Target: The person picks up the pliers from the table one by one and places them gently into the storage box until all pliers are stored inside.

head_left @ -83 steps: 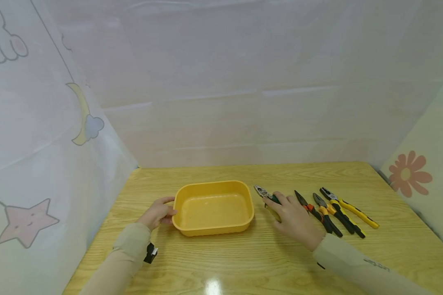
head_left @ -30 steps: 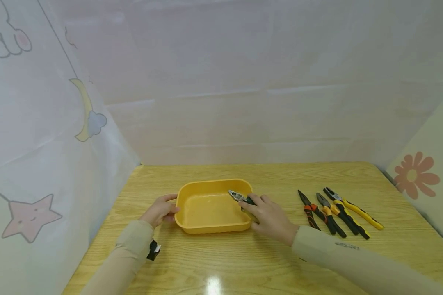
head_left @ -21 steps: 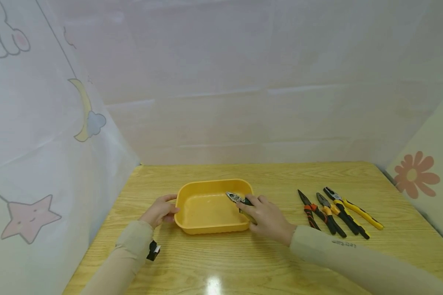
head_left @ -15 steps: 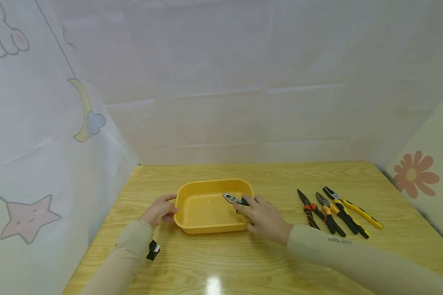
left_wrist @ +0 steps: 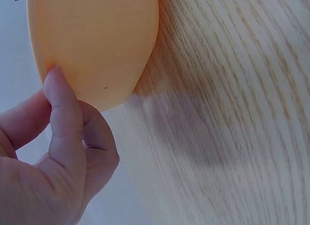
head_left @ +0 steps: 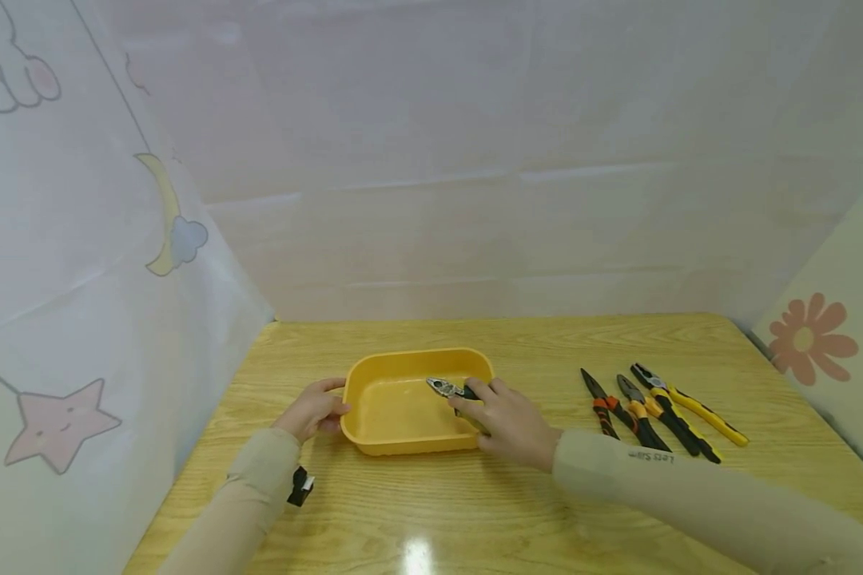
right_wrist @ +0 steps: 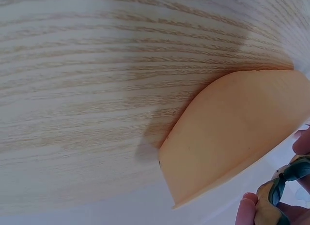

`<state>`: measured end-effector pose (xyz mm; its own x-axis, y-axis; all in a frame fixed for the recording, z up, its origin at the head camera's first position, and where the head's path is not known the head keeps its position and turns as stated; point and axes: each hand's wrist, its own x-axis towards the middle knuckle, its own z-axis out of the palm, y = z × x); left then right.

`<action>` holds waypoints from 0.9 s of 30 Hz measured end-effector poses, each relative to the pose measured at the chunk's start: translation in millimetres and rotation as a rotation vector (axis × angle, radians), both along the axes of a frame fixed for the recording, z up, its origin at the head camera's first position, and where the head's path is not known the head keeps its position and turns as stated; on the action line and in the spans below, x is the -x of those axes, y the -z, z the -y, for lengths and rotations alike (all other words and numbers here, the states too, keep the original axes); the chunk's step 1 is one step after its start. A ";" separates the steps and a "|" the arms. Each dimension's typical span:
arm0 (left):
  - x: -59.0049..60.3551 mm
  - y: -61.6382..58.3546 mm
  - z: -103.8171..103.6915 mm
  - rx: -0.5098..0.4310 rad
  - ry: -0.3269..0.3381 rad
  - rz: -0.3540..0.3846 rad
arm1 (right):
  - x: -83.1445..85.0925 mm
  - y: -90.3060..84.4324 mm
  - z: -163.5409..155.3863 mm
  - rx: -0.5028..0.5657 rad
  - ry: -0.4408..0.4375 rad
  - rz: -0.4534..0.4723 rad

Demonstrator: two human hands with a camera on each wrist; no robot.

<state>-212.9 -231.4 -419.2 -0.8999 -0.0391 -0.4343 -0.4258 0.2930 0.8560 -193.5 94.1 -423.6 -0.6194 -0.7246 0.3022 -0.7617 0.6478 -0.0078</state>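
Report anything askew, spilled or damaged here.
Nothing looks askew or spilled: the tray stands upright, the right hand holds pliers, and three more pairs lie on the table. Only a small dark mark on the tray's side looks odd; whether dirt or damage, I can't tell.

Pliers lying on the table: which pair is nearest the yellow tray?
The red and black pair, leftmost of those three in the head view; the orange and black pair and the yellow and black pair lie farther from the tray.
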 end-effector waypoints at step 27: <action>-0.5 -3.3 -1.6 -0.002 0.007 0.000 | 25.0 -5.9 12.3 0.011 -0.166 0.094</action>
<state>-212.3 -229.8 -415.9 -0.9002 -0.0317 -0.4344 -0.4238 0.2943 0.8566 -218.4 81.8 -417.7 -0.5173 -0.8162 0.2571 -0.8538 0.5128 -0.0901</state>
